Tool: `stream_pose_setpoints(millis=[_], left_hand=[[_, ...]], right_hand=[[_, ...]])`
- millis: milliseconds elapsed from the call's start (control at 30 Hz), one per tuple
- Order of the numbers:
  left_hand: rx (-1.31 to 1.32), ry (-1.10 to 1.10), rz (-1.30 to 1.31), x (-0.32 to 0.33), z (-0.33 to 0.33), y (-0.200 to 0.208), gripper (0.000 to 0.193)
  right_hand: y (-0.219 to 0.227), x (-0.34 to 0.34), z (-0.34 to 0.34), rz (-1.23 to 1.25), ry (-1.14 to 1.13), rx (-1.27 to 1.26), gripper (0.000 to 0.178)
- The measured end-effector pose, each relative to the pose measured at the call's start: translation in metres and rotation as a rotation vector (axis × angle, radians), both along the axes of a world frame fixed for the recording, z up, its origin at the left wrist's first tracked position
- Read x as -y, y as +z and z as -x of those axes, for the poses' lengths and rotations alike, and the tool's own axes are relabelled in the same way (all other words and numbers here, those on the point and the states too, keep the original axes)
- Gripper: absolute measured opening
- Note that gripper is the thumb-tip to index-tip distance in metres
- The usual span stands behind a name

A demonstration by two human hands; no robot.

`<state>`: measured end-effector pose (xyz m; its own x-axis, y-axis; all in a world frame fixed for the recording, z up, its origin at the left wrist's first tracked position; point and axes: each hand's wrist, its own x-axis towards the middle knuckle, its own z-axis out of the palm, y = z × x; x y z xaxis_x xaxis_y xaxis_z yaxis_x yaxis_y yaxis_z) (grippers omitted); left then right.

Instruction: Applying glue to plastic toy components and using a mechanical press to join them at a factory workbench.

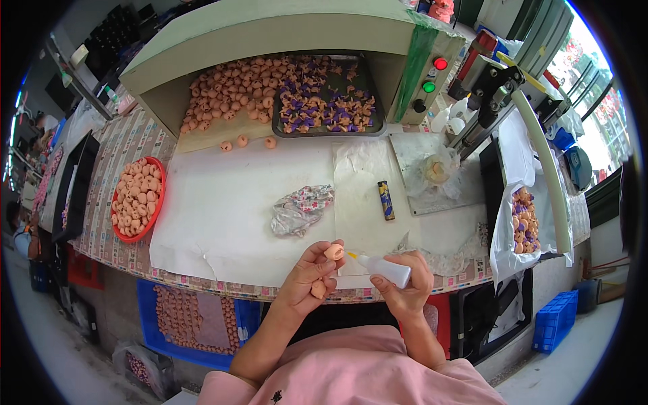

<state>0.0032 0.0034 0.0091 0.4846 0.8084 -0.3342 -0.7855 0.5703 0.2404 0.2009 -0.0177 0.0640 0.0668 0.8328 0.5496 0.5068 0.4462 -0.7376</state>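
My left hand (300, 283) is closed, pinching a small hollow peach-coloured toy piece (334, 252) between thumb and fingers. A second peach piece (318, 289) is tucked lower in the same hand. My right hand (412, 280) grips a white squeeze bottle (390, 271), tilted on its side. The bottle's thin yellow nozzle (353, 256) points at the opening of the pinched piece; whether it touches I cannot tell. Beyond my hands, a crumpled flowered plastic bag (300, 210) lies on the white sheet (223, 209).
A red basket (162, 196) of hollow peach pieces stands left. Under the beige housing (270, 37) are more pieces and a dark tray (334, 133) of peach-and-purple figures. A yellow-blue tube (385, 200) lies right of centre, near a metal press (482, 115). A lined box (506, 250) holds figures.
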Motion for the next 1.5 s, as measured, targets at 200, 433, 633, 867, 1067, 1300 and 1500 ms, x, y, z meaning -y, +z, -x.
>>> stream_pose_setpoints(millis=[200,433,633,867,1067,1300,1500], left_hand=[[0.041,-0.003,-0.008,0.0,0.004,0.0,0.036],[0.111,-0.024,-0.088,0.002,0.012,-0.005,0.033],[0.292,-0.01,-0.039,0.003,0.02,0.004,0.027],[0.23,0.09,0.228,0.01,0.029,0.023,0.025],[0.342,0.012,0.2,0.016,0.027,0.022,0.025],[0.323,-0.015,0.192,0.03,0.021,0.036,0.025],[0.271,-0.005,0.032,0.028,0.034,0.038,0.03]], right_hand=[[-0.008,0.001,0.001,0.005,-0.005,-0.105,0.037],[-0.016,-0.039,0.02,0.183,0.022,-0.081,0.032],[-0.013,-0.074,0.045,0.316,0.208,0.083,0.033],[0.002,-0.104,0.043,0.055,0.191,0.294,0.031],[0.012,-0.21,0.028,-0.058,0.034,0.402,0.024],[-0.001,-0.296,0.032,0.037,-0.157,0.588,0.024],[0.021,-0.268,0.042,-0.102,-0.047,0.501,0.024]])
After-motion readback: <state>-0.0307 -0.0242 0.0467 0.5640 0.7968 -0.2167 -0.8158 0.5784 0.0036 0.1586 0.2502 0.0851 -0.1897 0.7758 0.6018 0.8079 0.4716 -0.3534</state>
